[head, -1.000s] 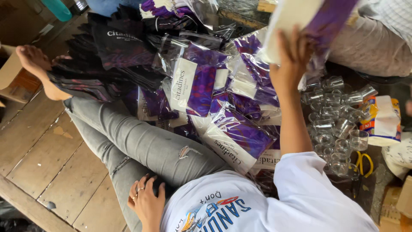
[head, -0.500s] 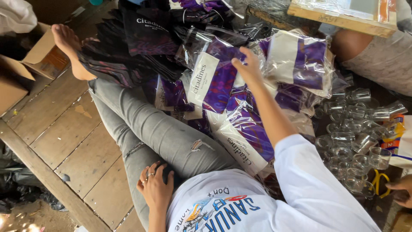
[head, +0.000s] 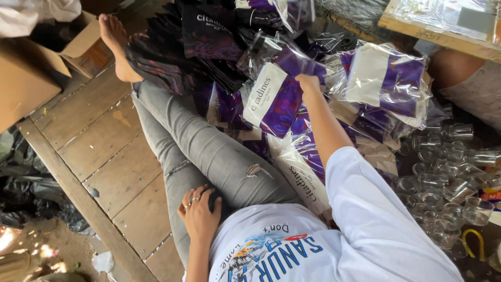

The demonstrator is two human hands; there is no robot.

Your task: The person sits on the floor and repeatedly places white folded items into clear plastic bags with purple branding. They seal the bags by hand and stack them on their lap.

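We sit on the wooden floor [head: 99, 151], our right hand [head: 308, 83] closed on a clear-wrapped purple and white packet [head: 274, 99] atop the heap of packets [head: 313, 156] over our legs, while our left hand [head: 201, 214] rests loosely open on the grey-jeaned thigh [head: 219, 156]. Small glasses [head: 443, 183] cluster beside the heap, toward the floor's right edge.

packets [head: 276, 99]: glossy clear plastic | floor [head: 99, 141]: rough worn wood | jeans [head: 209, 151]: matt grey cloth | cups [head: 443, 177]: clear glass

packets [head: 276, 99] piled left of glasses [head: 443, 188]
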